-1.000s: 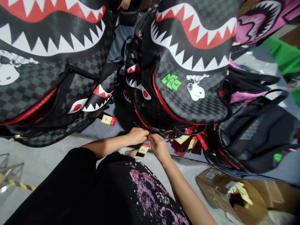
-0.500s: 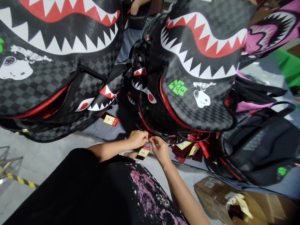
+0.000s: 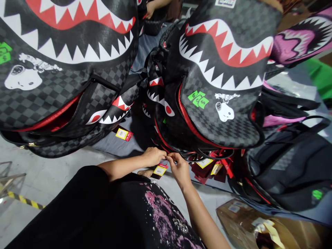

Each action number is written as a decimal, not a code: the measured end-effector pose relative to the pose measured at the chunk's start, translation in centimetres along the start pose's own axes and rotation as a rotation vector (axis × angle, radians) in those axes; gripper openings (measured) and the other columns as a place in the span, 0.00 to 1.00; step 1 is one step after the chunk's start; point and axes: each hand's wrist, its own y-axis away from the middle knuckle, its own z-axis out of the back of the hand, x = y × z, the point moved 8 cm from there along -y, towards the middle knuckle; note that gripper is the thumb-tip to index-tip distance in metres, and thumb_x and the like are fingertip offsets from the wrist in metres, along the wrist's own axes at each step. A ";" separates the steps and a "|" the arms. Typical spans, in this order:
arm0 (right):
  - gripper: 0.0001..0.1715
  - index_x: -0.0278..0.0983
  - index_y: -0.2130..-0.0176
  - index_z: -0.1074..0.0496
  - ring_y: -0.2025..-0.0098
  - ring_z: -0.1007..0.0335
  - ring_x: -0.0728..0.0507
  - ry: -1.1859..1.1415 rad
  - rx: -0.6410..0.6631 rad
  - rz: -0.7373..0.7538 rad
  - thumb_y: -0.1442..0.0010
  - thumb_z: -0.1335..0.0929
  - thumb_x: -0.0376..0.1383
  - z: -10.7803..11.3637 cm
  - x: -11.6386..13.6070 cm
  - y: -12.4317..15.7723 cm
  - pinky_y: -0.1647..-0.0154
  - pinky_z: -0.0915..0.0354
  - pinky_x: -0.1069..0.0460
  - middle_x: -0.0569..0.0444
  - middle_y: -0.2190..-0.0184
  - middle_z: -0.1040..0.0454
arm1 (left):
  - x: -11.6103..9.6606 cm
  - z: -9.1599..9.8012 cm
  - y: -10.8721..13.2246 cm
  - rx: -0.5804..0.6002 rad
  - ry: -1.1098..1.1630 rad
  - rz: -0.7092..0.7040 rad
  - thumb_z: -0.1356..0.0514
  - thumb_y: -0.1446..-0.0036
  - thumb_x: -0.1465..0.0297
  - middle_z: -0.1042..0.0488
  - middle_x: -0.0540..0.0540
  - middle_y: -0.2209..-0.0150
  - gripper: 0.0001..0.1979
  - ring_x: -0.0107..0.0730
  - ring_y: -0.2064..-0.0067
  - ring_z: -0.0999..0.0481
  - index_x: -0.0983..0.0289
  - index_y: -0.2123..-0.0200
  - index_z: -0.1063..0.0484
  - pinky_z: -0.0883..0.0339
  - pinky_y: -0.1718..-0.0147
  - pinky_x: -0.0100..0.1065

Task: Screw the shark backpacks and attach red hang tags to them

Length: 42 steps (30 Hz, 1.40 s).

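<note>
My left hand [image 3: 155, 156] and my right hand [image 3: 180, 166] meet fingertip to fingertip below the front backpack. Both are closed in a pinch on the thin cord of a hang tag, hard to see between the fingers. The hang tag [image 3: 160, 171], yellow, white and red, dangles just beneath them. Right above stands a dark checkered backpack [image 3: 223, 129] with a shark-mouth print, green bills and a white cartoon dog; its flap is unzipped along red trim. A bunch of dark red tags [image 3: 201, 171] lies to the right of my hands.
Another shark-mouth backpack [image 3: 70, 86] hangs open at the left, with a second yellow tag [image 3: 123, 134] nearby. A black backpack [image 3: 290, 169] lies at the right, beneath a pink one [image 3: 295, 45]. A cardboard box [image 3: 233, 221] stands below. Another person's hand [image 3: 153, 7] shows at the top.
The view has shifted slightly, so everything sits a little lower and further right. My fingertips have drawn closer together, still pinching at the tag's cord.
</note>
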 end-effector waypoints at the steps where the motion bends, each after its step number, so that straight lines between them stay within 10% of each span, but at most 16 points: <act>1: 0.15 0.38 0.67 0.30 0.70 0.28 0.44 0.002 -0.005 -0.006 0.39 0.36 0.46 0.0 -0.1 0.0 0.66 0.33 0.49 0.52 0.72 0.24 | 0.1 0.2 0.0 -0.033 -0.013 0.015 0.46 0.38 0.65 0.21 0.48 0.66 0.09 0.33 0.62 0.22 0.57 0.62 0.26 0.35 0.64 0.29; 42: 0.12 0.38 0.67 0.31 0.71 0.30 0.45 -0.033 -0.056 -0.073 0.40 0.36 0.44 -0.1 -0.4 0.5 0.66 0.34 0.51 0.54 0.73 0.25 | 0.3 0.5 0.2 -0.070 0.003 0.002 0.45 0.38 0.66 0.22 0.49 0.63 0.08 0.31 0.61 0.23 0.59 0.62 0.27 0.36 0.64 0.29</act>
